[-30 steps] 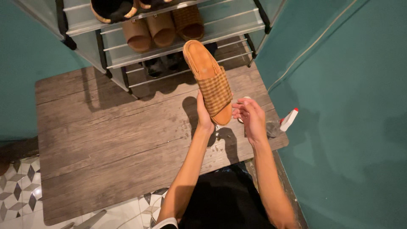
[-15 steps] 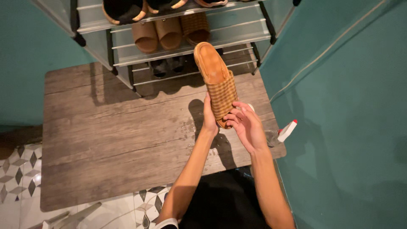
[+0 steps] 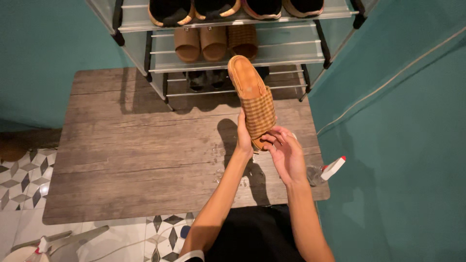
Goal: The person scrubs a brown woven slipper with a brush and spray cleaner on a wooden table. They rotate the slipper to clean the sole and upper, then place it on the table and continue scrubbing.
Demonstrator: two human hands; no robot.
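slipper toe: the toe of the tan checked slipper (image 3: 253, 102) is disappearing behind the left hand (image 3: 244, 138) and right hand (image 3: 286, 153).
top shelf shoes (image 3: 233, 8): the upper edge is cutting them off.
lowest shelf: dark shoes (image 3: 206, 80) are sitting in shadow, too dim to tell apart.
spray bottle (image 3: 326, 171): the right forearm is hiding part of it.
corner object (image 3: 53, 242): the bottom edge is cropping it.
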